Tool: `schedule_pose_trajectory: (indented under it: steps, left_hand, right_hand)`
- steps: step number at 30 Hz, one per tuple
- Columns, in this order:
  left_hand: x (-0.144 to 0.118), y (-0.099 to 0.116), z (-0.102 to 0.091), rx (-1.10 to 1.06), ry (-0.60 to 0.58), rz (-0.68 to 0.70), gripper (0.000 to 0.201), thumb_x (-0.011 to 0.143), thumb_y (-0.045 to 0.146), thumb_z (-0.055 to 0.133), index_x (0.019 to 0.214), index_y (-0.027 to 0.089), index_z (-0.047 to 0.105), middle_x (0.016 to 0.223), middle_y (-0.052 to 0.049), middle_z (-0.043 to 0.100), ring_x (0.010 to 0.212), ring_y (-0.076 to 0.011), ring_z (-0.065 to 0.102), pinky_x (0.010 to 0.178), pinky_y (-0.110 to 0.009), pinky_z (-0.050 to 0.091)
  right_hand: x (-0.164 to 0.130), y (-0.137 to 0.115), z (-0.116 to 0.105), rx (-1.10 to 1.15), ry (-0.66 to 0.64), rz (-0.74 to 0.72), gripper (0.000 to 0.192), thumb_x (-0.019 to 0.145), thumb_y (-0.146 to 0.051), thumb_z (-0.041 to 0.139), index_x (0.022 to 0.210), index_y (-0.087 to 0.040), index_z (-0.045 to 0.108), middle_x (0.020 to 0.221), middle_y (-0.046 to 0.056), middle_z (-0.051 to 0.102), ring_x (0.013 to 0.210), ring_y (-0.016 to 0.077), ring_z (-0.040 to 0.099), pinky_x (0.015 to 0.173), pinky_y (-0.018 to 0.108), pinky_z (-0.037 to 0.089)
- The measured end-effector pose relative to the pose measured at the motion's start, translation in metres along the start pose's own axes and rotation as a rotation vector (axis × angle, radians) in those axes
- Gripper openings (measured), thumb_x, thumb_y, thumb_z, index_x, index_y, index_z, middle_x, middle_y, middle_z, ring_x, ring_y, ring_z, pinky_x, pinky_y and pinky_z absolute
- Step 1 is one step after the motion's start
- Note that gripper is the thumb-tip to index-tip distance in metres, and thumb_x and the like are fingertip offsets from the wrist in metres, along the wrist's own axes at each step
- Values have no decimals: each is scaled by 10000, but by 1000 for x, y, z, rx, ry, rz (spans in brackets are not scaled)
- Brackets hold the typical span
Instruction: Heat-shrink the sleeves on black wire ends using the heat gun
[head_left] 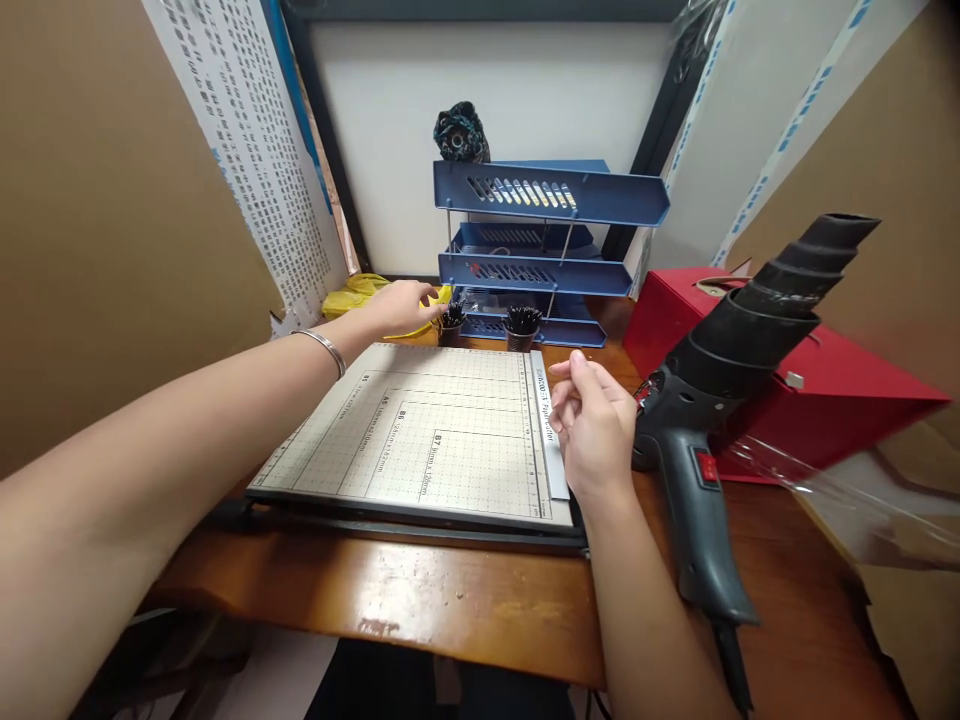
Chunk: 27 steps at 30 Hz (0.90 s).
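Note:
My left hand [409, 306] reaches over the far left corner of a paper cutter [442, 430], its fingers spread and slightly bent. Its fingertips are at the left small dark cup [450, 335], packed with thin black sticks; whether they touch it I cannot tell. A similar cup [521, 330] stands to its right, behind the cutter. My right hand [598, 425] hovers by the cutter's grey right-hand strip [556, 470], fingers curled and thumb pressed to the index finger. Anything pinched there is too small to make out. The cutter's board is printed with a grid and paper sizes.
Blue stacked trays [547, 195] stand at the back, with a dark patterned bundle [460, 132] on top. A yellow plastic bag [349, 293] lies at the back left. On the right are a black heat gun [694, 480] and a red box [825, 400].

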<state>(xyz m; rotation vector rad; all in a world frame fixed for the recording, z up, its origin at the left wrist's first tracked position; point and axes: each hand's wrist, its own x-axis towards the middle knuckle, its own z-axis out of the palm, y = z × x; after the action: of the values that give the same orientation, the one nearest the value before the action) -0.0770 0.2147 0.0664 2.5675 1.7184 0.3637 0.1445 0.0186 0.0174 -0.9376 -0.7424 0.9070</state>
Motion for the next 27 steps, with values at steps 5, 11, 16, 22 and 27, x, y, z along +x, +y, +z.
schedule_pose_trajectory:
  steps: [5, 11, 16, 22, 27]
  left_hand:
    - [-3, 3, 31, -127, 15, -44, 1035, 776, 712, 672, 1567, 123, 358, 1562, -223, 481, 1365, -376, 522, 1083, -415, 425]
    - [11, 11, 70, -256, 115, -114, 902, 792, 537, 751, 1521, 144, 394, 1462, -209, 585, 1293, -367, 599, 1044, -448, 485]
    - [10, 10, 67, -297, 232, -54, 742, 821, 351, 738, 1475, 141, 456, 1444, -183, 596, 1324, -337, 577, 1108, -449, 449]
    - [-35, 12, 41, -274, 337, 155, 655, 843, 327, 728, 1448, 216, 502, 1412, -117, 600, 1249, -288, 601, 1100, -447, 464]
    - [-73, 34, 31, -296, 424, 416, 716, 877, 275, 693, 1526, 292, 390, 1376, -91, 612, 1197, -266, 643, 1028, -442, 532]
  right_hand:
    - [-1, -1, 1, -5, -6, -13, 334, 827, -502, 728, 756, -179, 681, 518, -62, 509, 398, 41, 302, 393, 221, 236]
    - [-1, -1, 1, -19, -8, -8, 361, 776, -523, 758, 735, -175, 673, 494, -66, 489, 403, 48, 309, 389, 213, 241]
    - [-2, 0, 1, -79, -51, 13, 347, 792, -516, 754, 766, -177, 683, 514, -64, 502, 418, 51, 313, 406, 222, 243]
    - [-3, 4, 2, -257, -82, -49, 311, 851, -486, 696, 838, -175, 684, 532, -60, 515, 469, 75, 394, 476, 242, 304]
    - [4, 1, 10, -496, -159, -95, 281, 869, -457, 671, 960, -192, 682, 609, -32, 601, 583, 125, 542, 574, 266, 393]
